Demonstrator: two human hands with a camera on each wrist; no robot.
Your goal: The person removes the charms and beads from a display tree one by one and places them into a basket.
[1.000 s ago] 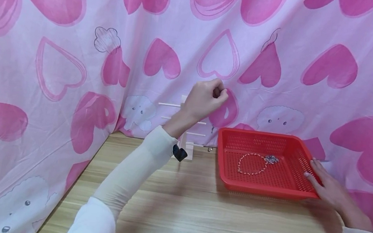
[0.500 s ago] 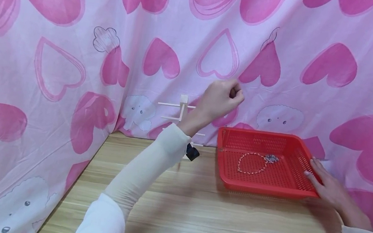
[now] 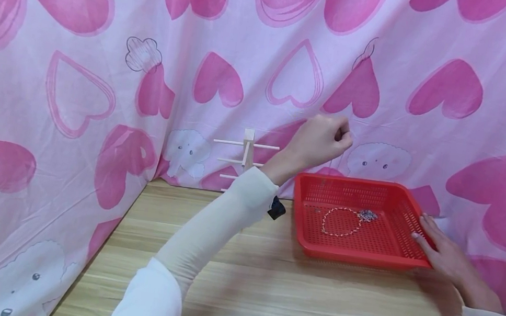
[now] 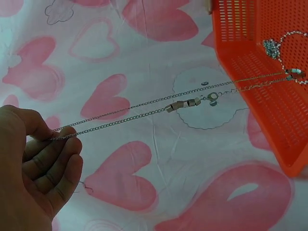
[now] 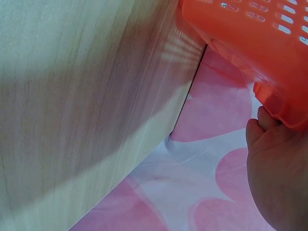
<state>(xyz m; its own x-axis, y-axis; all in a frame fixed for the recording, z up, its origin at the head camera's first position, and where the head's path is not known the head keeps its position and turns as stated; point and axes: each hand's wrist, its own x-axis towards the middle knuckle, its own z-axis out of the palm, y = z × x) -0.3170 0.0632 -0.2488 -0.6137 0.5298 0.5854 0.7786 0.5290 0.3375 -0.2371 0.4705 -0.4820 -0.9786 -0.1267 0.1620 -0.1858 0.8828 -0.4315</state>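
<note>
My left hand point(image 3: 323, 141) is raised above the left end of the red plastic basket point(image 3: 364, 258). In the left wrist view its thumb and fingers pinch a thin silver chain necklace point(image 4: 191, 102), which hangs as a taut double strand with metal beads and a clasp along it. The necklace's far end overlaps the basket in that view. My right hand point(image 3: 451, 261) grips the basket's right rim, thumb over the edge. Inside the basket lie a light beaded loop point(image 3: 339, 235) and a bunched silver piece point(image 3: 368, 216).
A wooden stand point(image 3: 249, 136) with thin horizontal pegs rises at the back of the wooden table point(image 3: 292, 300), left of the basket. My left forearm hides its lower part. Pink heart-patterned cloth point(image 3: 226, 28) hangs close behind and along the left side.
My left hand has moved right, from in front of the stand to over the basket's left end, carrying the chain necklace. My right hand and the basket stay in place.
</note>
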